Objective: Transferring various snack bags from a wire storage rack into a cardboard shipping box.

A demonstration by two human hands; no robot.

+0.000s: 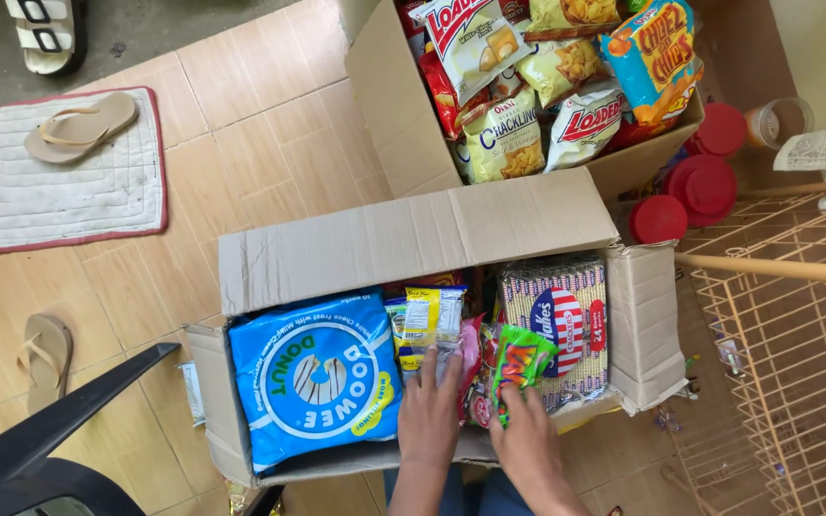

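Both hands were down inside the nearer cardboard box (413, 244), which sat open on the tiled floor (270, 134) at the middle of the view. The left hand (429, 406) lay flat with fingers spread, palm down on a clear packet with yellow print (424, 323); it pressed rather than gripped. The right hand (528, 435) was curled around the lower end of a small green snack packet (520, 361), holding it upright between thumb and fingers.

At 9 o'clock from the hands lay a big blue doughnut bag (315, 377), filling the left half of the box. At 2 o'clock stood a striped wafer pack (558, 320) against the right wall. A second box of chip bags (537, 86) stood at 12 o'clock, with red lids (700, 186) and a wire rack (786, 325) at 3 o'clock. Sandals (78, 124) rested on a mat (11, 201) at 10 o'clock.

The step in hand looked like sorting through the small packets at the box's middle. The next move probably called for lifting the green packet straight up, while the left hand steadied the loose packets beneath so none slid.
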